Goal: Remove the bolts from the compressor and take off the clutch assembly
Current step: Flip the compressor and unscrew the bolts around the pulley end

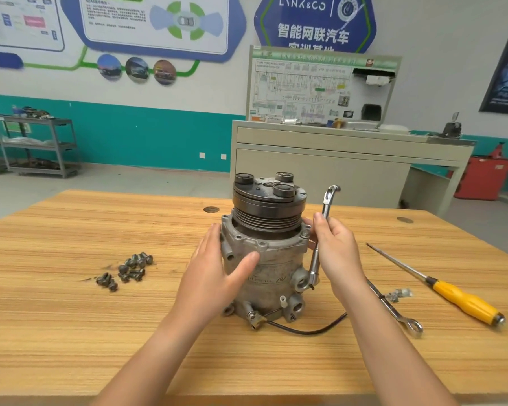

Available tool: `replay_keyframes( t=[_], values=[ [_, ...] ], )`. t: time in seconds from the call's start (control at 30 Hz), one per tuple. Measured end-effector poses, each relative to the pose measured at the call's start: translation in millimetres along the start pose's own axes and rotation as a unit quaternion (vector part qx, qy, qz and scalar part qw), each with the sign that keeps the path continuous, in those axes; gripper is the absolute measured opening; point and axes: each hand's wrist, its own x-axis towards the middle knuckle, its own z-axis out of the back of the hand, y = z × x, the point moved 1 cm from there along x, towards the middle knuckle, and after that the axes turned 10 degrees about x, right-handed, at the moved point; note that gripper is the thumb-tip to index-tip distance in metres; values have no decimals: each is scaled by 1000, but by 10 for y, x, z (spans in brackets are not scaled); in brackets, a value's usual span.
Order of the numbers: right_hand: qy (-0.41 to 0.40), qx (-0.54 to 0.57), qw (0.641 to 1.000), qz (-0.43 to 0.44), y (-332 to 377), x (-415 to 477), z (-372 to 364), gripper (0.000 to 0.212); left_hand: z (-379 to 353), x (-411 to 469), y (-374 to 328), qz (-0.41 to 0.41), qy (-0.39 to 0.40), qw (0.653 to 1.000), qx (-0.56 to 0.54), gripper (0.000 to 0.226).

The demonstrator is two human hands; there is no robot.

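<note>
Open left hand (pixel 217 265) steadies the grey cast-metal compressor (pixel 273 271) while the right hand (pixel 335 247) grips a chrome wrench (pixel 315 259) beside it, which likely needs seating next on the remaining flange bolt (pixel 304 234).

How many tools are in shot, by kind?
Wrench: 2, one in the right hand, the other on the table
Screwdriver: 1, on the table
Total: 3
</note>
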Motion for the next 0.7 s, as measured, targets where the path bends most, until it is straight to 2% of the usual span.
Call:
replay_keyframes(
  t=[0.17, 0.27, 0.4, 0.53, 0.6, 0.7],
  values=[
    [-8, 35, 999, -14, 34, -42, -16, 32, -3, 32, 95, -22, -22, 1000, -5, 92],
    [-14, 27, 999, -9, 69, -114, 13, 35, 62, 110, 193, -45, -1, 999, 28, 86],
    [37, -64, 997, -14, 169, -263, 130, 38, 117, 237, 302, -61, 53, 997, -3, 72],
    [56, -159, 985, 39, 458, -267, 270, 40, 118, 287, 351, -29, 46, 998, -37, 45],
    [43, -128, 989, 66, 593, -234, 284, 39, 128, 284, 340, -21, 40, 997, -57, 38],
    [36, -26, 995, 85, 728, -195, 193, 31, 139, 289, 321, -27, 46, 996, -71, 25]
  ],
)
